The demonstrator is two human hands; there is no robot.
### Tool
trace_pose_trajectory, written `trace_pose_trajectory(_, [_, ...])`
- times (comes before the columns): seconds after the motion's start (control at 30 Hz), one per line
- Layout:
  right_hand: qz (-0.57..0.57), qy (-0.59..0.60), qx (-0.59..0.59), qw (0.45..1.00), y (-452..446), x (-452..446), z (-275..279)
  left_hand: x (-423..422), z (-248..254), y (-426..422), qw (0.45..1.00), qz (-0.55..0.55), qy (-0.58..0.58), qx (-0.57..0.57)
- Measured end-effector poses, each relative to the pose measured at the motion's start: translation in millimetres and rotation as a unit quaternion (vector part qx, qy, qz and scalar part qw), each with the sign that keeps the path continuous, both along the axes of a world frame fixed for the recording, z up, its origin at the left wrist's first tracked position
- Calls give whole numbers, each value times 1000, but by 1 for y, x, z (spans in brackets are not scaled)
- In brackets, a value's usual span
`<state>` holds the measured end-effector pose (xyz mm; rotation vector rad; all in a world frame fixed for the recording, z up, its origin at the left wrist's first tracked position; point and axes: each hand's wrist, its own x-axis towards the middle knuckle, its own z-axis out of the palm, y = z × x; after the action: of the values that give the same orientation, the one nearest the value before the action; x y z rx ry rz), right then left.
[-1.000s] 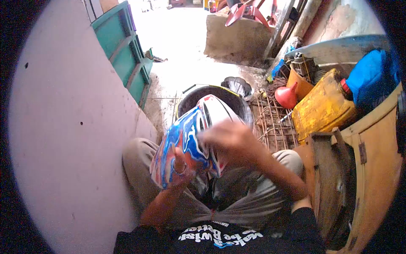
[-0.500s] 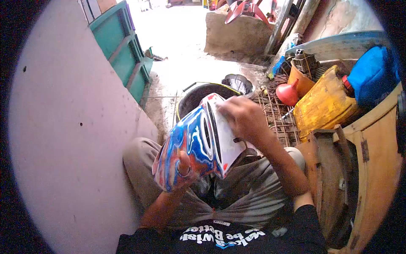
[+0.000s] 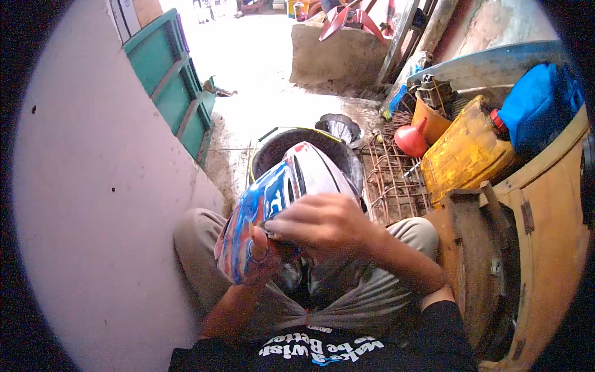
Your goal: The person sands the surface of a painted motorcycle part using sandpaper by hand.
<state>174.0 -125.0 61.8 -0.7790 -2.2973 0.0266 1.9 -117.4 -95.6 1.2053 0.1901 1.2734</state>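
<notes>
A glossy motorcycle body panel [image 3: 254,198], blue, red and white with a slot along it, is tilted over my lap. My left hand [image 3: 260,254] grips its near left end, with the thumb on the outer face and the other fingers hidden beneath. My right hand [image 3: 325,226] is closed, its fingertips pressed together against the panel's near edge close to the left thumb. Something small and dark shows at those fingertips, too hidden to name. Behind the panel's far end stands a black tub [image 3: 273,146] with a yellowish rim.
A pale wall [image 3: 111,248] rises close on my left, with a green door panel [image 3: 164,68] beyond. On the right are rusty wire mesh [image 3: 390,192], a red funnel [image 3: 411,139], a yellow jerrycan [image 3: 465,152] and wooden furniture [image 3: 551,235]. A black basin [image 3: 338,127] lies past the tub.
My right hand has moved from the panel's far white side down and left to its near edge. The panel has turned slightly, showing more of its white top. The left hand keeps its grip.
</notes>
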Motion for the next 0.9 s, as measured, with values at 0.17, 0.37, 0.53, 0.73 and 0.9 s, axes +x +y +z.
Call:
trace_pose_trajectory(0.17, [-249, -121, -39, 960, 45, 49, -16, -3, 1, 7, 1000, 4, 9, 3])
trace_pose_trajectory(0.37, [-134, -74, -29, 988, 16, 22, -2, -19, -10, 3, 999, 19, 27, 9])
trace_pose_trajectory(0.53, [-180, -82, -18, 980, 19, 32, -6, -5, -12, 6, 999, 26, 20, 22])
trace_pose_trajectory(0.73, [-173, -95, 32, 980, 39, 41, -20, -28, -21, 4, 998, 41, 40, 25])
trace_pose_trajectory(0.9, [19, 62, 73, 995, 11, -15, -40, -6, -2, 20, 998, -29, -41, -34])
